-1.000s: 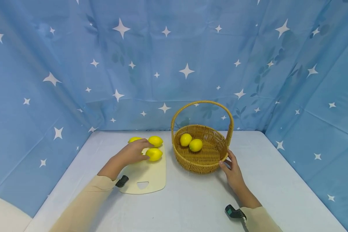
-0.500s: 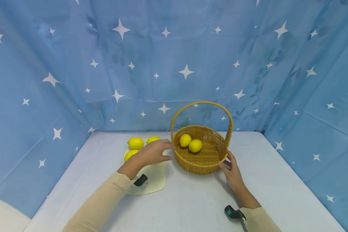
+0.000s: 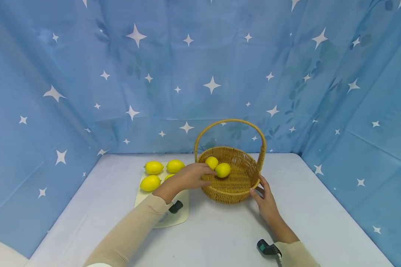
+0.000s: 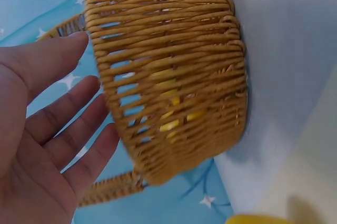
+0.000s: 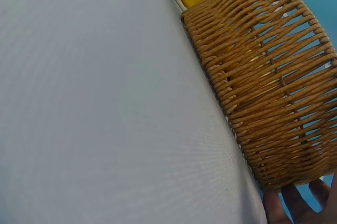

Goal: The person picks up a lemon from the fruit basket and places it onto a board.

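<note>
Moved since earlier: our left hand (image 3: 187,177) from cutting board (image 3: 173,218) to wicker basket (image 3: 232,193) rim, fingers spread, holding nothing. Right hand (image 3: 265,200): fingers loosely apart, touching basket's right wall. Basket mid-table, two lemons (image 3: 222,170) inside. Board lemons (image 3: 150,183) toward far-left edge.
</note>
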### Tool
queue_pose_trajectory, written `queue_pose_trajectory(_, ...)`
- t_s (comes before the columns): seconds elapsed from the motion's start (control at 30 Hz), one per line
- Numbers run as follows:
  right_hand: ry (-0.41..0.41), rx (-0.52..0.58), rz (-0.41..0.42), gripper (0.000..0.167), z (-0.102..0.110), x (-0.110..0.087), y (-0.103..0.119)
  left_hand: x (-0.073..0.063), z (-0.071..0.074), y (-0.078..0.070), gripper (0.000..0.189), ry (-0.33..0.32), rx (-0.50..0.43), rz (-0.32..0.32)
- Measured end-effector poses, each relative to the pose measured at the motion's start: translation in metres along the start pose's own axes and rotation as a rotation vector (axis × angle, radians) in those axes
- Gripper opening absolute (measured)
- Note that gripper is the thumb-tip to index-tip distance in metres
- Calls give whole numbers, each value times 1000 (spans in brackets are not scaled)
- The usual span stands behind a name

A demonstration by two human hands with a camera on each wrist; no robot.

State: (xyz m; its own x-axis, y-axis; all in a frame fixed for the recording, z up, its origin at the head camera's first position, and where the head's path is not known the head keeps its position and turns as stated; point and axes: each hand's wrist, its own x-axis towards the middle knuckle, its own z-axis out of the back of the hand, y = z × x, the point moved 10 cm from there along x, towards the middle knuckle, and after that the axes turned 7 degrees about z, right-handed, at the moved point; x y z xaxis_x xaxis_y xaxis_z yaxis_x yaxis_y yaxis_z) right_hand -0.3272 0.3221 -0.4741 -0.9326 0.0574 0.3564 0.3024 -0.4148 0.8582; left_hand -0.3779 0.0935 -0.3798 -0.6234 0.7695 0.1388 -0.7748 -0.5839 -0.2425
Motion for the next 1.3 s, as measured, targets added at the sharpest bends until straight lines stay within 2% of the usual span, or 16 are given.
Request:
queue_pose_trajectory(0.17, -4, -14, -9, 72, 1, 1, -4, 15, -10, -3, 38, 21, -9, -6)
queue_pose_trajectory(0.37, -6, -1, -13, 72, 1, 2, -3, 30, -19, -7, 40, 27, 46, 14)
queue_pose_trajectory(0.57, -3, 0, -8, 71, 1, 2, -1, 45, -30, -4, 43, 47, 66, 88)
queue_pose_trajectory(0.7, 14, 11, -16, 72, 1, -1, 18, 52, -35, 0, 49, 59, 59, 150)
queue_pose_trajectory(0.8, 19, 10, -20, 72, 1, -3, 24, 57, -36, 4, 52, 35, 67, 171)
queue_pose_trajectory(0.97, 8, 4, -21, 72, -1, 0, 0, 66, -32, 9, 47, -77, 106, 157)
queue_pose_trajectory(1.07, 9, 3, -18, 72, -1, 1, -1, 72, -29, 12, 44, -126, 143, 165)
queue_pose_trajectory(1.17, 15, 14, -25, 72, 0, 1, 5, 77, -30, 13, 44, -130, 179, 180)
queue_pose_trajectory(1.3, 26, 19, -22, 73, 0, -2, 23, 81, -33, 14, 45, -94, 187, 193)
